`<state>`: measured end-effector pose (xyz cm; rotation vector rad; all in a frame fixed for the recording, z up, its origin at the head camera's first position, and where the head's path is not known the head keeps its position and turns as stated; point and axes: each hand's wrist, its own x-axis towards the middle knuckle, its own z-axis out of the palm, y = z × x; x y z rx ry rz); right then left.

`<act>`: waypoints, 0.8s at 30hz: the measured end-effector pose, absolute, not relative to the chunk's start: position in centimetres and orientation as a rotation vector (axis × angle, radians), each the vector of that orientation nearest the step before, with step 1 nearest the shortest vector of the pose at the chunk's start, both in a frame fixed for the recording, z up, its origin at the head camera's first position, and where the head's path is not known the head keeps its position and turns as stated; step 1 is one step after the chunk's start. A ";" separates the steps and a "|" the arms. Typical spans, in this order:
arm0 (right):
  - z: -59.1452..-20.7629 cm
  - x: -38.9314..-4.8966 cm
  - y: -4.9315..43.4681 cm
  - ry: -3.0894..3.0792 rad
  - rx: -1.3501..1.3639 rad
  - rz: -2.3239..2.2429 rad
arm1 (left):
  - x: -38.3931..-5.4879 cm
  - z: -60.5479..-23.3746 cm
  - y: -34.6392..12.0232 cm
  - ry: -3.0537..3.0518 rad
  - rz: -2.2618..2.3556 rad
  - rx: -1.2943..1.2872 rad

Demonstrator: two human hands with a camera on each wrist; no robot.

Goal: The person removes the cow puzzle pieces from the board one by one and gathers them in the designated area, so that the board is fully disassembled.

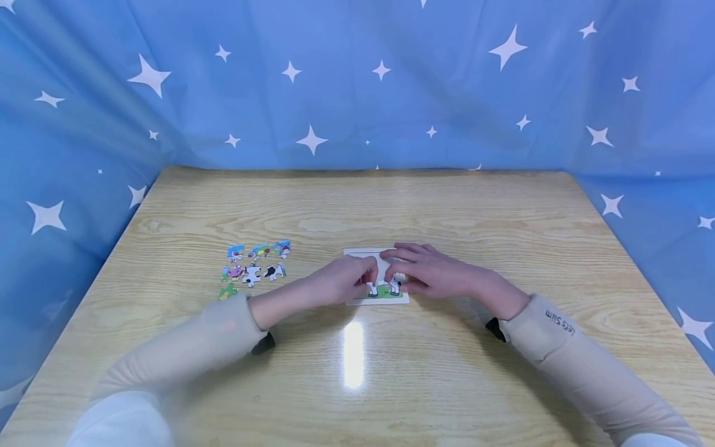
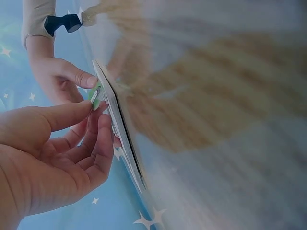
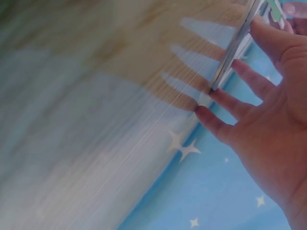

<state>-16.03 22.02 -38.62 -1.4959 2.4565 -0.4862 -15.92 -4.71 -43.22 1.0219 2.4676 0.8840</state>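
Note:
A small white-bordered puzzle board (image 1: 377,302) lies mid-table, with green grass and the legs of a white animal showing on it. Between thumb and fingers, my left hand (image 1: 343,280) pinches a green puzzle piece (image 2: 95,97), which stands tilted over the board in the left wrist view. The picture on this piece is mostly hidden by the fingers. My right hand (image 1: 432,271) is at the board's right side, fingers spread; in the right wrist view its fingertips (image 3: 216,96) meet the board's edge. Its thumb is close to the piece in the left wrist view.
Left of the board lie several loose jigsaw pieces (image 1: 251,275) in rough rows, with blue, green, pink and black-and-white printing. The wooden table (image 1: 503,211) reaches back to a blue curtain (image 1: 357,93) with white stars.

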 end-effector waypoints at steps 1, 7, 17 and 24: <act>-38.6 -16.0 22.0 2.457 -1.497 -0.485 | -15.8 -42.9 -4.7 2.472 0.873 1.030; -38.6 -16.0 22.0 2.455 -1.498 -0.487 | -14.3 -38.8 -4.9 2.480 0.833 1.024; -38.7 -16.0 22.0 2.464 -1.520 -0.471 | -13.4 -37.0 -6.0 2.489 0.825 0.915; -38.5 -16.0 22.0 2.461 -1.531 -0.470 | -13.3 -36.9 -7.2 2.509 0.840 0.897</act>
